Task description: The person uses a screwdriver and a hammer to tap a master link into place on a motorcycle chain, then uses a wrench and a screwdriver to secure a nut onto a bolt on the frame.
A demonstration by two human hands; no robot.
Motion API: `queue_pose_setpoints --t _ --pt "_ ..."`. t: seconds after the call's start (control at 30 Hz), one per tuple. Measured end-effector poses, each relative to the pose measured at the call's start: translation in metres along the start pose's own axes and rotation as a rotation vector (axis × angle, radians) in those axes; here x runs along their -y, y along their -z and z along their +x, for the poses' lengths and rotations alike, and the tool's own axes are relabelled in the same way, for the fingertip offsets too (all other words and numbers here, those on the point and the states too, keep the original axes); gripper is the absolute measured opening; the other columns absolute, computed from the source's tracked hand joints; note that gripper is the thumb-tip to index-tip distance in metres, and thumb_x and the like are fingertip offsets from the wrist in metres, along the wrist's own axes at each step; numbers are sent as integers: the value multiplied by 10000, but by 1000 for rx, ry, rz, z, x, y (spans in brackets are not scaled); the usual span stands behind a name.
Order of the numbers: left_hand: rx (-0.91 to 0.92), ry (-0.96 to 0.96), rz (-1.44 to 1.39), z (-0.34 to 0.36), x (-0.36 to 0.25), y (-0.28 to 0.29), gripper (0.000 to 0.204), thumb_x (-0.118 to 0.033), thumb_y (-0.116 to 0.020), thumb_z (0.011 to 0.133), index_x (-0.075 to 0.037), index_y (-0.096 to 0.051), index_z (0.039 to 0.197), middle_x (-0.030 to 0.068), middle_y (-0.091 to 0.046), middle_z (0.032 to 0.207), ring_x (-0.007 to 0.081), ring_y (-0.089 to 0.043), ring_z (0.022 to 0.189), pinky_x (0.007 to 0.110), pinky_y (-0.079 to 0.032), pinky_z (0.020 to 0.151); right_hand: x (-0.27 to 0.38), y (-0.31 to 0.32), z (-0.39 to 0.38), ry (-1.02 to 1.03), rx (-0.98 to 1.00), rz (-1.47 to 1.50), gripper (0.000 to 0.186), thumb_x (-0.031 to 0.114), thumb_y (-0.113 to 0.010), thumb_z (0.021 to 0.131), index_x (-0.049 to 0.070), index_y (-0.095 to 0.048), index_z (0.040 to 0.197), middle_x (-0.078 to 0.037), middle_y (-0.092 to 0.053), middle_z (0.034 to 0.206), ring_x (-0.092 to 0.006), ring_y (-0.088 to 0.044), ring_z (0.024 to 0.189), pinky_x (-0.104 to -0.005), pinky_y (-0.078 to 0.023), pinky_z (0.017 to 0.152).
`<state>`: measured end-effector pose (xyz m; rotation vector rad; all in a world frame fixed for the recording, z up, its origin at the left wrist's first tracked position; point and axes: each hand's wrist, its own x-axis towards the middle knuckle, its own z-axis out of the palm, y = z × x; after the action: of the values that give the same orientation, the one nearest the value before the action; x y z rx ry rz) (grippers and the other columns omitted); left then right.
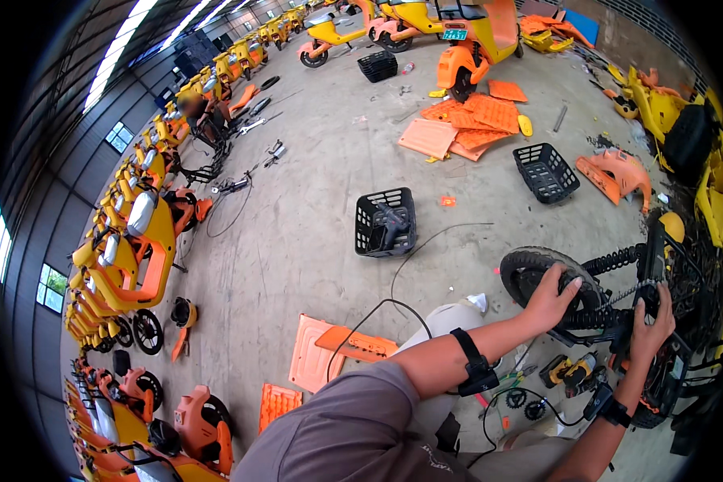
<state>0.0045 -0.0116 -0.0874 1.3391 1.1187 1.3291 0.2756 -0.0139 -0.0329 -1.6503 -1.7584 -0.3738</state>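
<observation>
A black scooter assembly lies at the right, with a treaded wheel (522, 273), a coil spring (606, 264) and a chain (624, 297) along it. My left hand (554, 301) is closed on the wheel's right side. My right hand (652, 325) is closed on the chain near the dark frame (659, 253). Below them on the floor are a yellow-black power tool (578, 371) and loose sprockets (534, 408), partly beside cables. A strapped device sits on each of my forearms.
Black baskets (546, 185) (384, 249), orange panels (426, 138) and cables lie across the concrete floor (297, 225). Yellow-orange scooters (140, 241) line the left and back. Yellow body parts (715, 201) are heaped at the right. Another person (205, 116) crouches at the back left.
</observation>
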Motion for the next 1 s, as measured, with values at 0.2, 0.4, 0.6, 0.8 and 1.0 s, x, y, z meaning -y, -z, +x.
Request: queue_pose_setpoints --t 0.2,0.4,0.6,0.8,1.0 --pt "-124 -325 225 3 10 -7 409 -325 -589 1032 -7 -495 1272 107 -611 1053 174 -601 832 323 -508 758 -6 0 1 11 -2 4 488 186 -691 911 95 -555 1371 -140 -587 1395 -353 -544 1282 -463 -363 1073" --pt "-134 102 -206 3 -12 -13 476 -403 -516 1059 -39 -406 1344 63 -562 881 115 -542 687 286 -468 625 -4 2 4 42 -16 53 456 121 -694 890 52 -572 1324 -174 -604 1354 -381 -570 1235 -454 -402 1058" --pt "-201 -14 -81 8 11 -25 428 -357 -515 1067 -13 -439 1310 162 -599 1111 221 -586 1015 341 -473 919 -7 0 3 57 -26 54 461 116 -687 893 54 -569 1334 -165 -602 1364 -371 -573 1240 -461 -402 1062" --pt "-164 20 -111 7 10 -27 382 -271 -537 1053 26 -452 1278 256 -559 1235 343 -538 1190 397 -401 1046 -9 -1 4 88 -32 73 446 117 -685 899 44 -574 1324 -175 -604 1358 -385 -581 1224 -472 -424 1039" --pt "-167 21 -56 10 11 -28 400 -237 -576 1024 14 -452 1310 233 -576 1220 306 -556 1172 367 -422 1029 -14 -1 5 64 -23 129 448 124 -681 900 56 -573 1329 -167 -605 1362 -376 -578 1233 -464 -411 1047"
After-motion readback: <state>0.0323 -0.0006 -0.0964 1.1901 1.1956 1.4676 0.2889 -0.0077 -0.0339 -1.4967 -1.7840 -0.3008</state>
